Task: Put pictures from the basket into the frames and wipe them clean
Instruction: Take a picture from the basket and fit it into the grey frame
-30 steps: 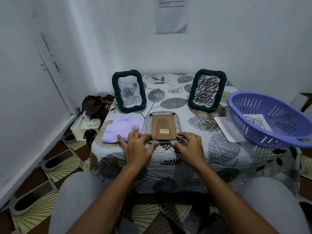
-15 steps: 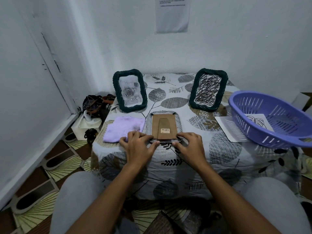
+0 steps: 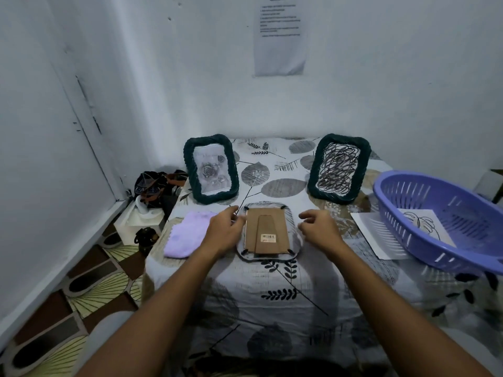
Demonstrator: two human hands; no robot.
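Item 1: face-down frame, centre of the tabletop, brown backing board uppermost with its stand flap and a barcode sticker.

Item 2: left hand, at the frame's 9 o'clock edge, fingers curled; whether they pinch the edge cannot be told.

Item 3: right hand, just off the 3 o'clock edge, fingers loosely curled, holding nothing.

Item 4: lilac cloth, flat, further out at 9 o'clock.

Item 5: rose-picture frame, upright at 11 o'clock.

Item 6: scribble-picture frame, upright at 1 o'clock.

Item 7: purple basket, at 3 o'clock, holding a leaf drawing; it rests partly on a white sheet.
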